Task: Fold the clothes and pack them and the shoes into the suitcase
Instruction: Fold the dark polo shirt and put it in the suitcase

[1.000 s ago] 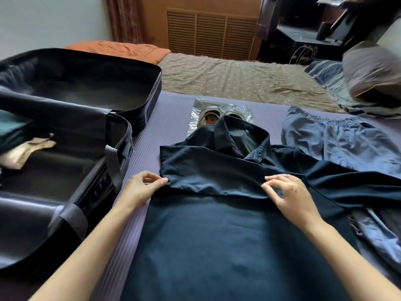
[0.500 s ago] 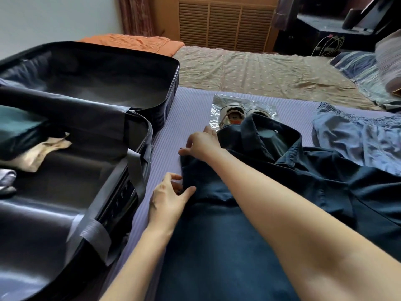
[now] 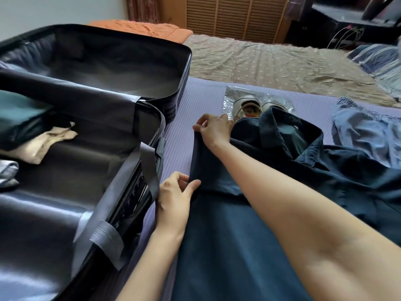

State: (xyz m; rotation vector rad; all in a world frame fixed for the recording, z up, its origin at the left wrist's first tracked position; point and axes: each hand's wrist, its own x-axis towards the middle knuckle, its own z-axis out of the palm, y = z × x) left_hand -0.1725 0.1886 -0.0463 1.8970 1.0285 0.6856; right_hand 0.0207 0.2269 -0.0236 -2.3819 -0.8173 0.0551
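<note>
The left hand [image 3: 175, 192] pinches the left edge of the dark navy collared cotton shirt [image 3: 238, 235]; the right hand [image 3: 213, 129], crossed over, grips that edge up at the shoulder. Lying on the purple ribbed bed cover [image 3: 195, 101] beside the open black suitcase [image 3: 130, 153], the shirt looks light and limp and is best held by its edges. A second ago the right hand pinched the fold further right.

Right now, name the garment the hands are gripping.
The dark navy collared shirt: left hand and right hand pinch its edge; the light blue garment lies untouched.

Matt dark cloth shirt [image 3: 249, 246], glossy suitcase lining [image 3: 54, 203], crinkly clear plastic bag [image 3: 234, 94]
</note>
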